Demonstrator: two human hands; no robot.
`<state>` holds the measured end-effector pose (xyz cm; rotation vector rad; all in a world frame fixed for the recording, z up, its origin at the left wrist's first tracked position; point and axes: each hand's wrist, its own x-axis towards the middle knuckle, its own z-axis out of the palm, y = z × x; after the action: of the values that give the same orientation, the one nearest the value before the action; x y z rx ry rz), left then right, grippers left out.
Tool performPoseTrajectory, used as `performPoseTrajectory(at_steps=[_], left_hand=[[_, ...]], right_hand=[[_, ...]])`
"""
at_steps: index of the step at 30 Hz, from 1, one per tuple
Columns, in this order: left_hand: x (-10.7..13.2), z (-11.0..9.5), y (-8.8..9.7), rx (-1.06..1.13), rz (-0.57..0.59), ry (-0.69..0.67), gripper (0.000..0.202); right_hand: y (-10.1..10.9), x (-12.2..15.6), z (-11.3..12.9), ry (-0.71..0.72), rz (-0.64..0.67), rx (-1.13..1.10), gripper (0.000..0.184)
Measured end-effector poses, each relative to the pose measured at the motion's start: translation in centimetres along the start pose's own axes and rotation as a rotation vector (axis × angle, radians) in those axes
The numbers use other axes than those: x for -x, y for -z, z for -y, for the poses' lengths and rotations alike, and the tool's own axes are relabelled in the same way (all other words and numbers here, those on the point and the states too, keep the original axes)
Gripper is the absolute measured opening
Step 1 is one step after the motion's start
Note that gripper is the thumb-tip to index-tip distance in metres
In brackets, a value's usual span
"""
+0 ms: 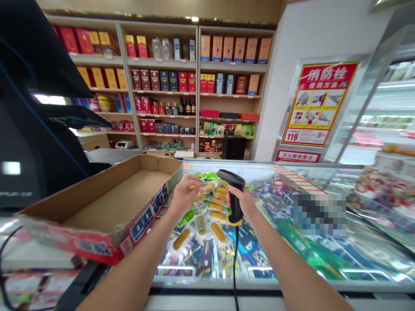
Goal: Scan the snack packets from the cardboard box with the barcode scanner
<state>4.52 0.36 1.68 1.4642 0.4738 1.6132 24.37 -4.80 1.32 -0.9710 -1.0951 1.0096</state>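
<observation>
My right hand (244, 203) is wrapped round the grip of a black barcode scanner (232, 186) with a yellow base, its cable hanging down toward me. My left hand (185, 190) is pinched closed on a small yellowish item, too small to name, held just left of the scanner head. Both hands hover above the glass lid of a chest freezer (324, 242). Under the glass lie several packets of yellow corn-shaped ice bars (207, 216) and other wrapped frozen goods.
An empty cardboard tray box (106, 203) with red and blue print sits to the left, beside a dark screen (29, 142). Shelves of boxed bottles (168, 82) line the back wall. A red fire-hydrant poster (317, 103) and a glass-door cooler (382, 95) stand at the right.
</observation>
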Motion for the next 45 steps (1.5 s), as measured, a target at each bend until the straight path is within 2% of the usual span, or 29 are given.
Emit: performPoseTrajectory(at_steps=[3,5,7,9,11,19,27,32,37,41,45], left_hand=[[0.3,-0.1,-0.2,-0.202,0.145,-0.169,0.010],[0.2,0.3,-0.1,-0.236,0.235,-0.200,0.009],[0.1,1.0,0.2,-0.243,0.293,-0.204,0.009],[0.0,1.5,0.5,-0.234,0.317,-0.183,0.009],[0.1,1.8,0.6,-0.217,0.336,-0.153,0.009],[0.6,1.5,0.4,-0.110,0.391,-0.065,0.013],[0.4,2.3,0.7,-0.366,0.493,-0.299,0.016],[0.4,2.3,0.7,-0.321,0.490,-0.254,0.013],[0.5,2.3,0.7,-0.388,0.493,-0.305,0.019],[0.5,2.7,0.5,-0.413,0.385,-0.359,0.024],[-0.5,3.7,0.0,-0.496,0.291,-0.410,0.030]], right_hand=[[0.2,0.1,0.2,-0.002,0.012,-0.012,0.030],[0.5,0.3,0.4,-0.010,0.069,-0.056,0.030],[0.9,0.5,0.8,-0.047,0.181,-0.110,0.031],[1.3,0.7,1.3,-0.076,0.282,-0.123,0.032],[1.5,0.8,1.7,-0.072,0.326,-0.083,0.031],[1.3,1.0,2.2,-0.007,0.325,0.068,0.029],[1.6,0.7,2.0,-0.022,0.366,0.124,0.029],[1.8,0.7,2.0,-0.027,0.371,0.156,0.029],[1.7,0.6,1.8,-0.042,0.356,0.128,0.029],[1.7,0.2,1.5,-0.026,0.254,0.047,0.032],[1.9,-0.2,1.5,0.010,0.122,-0.020,0.033]])
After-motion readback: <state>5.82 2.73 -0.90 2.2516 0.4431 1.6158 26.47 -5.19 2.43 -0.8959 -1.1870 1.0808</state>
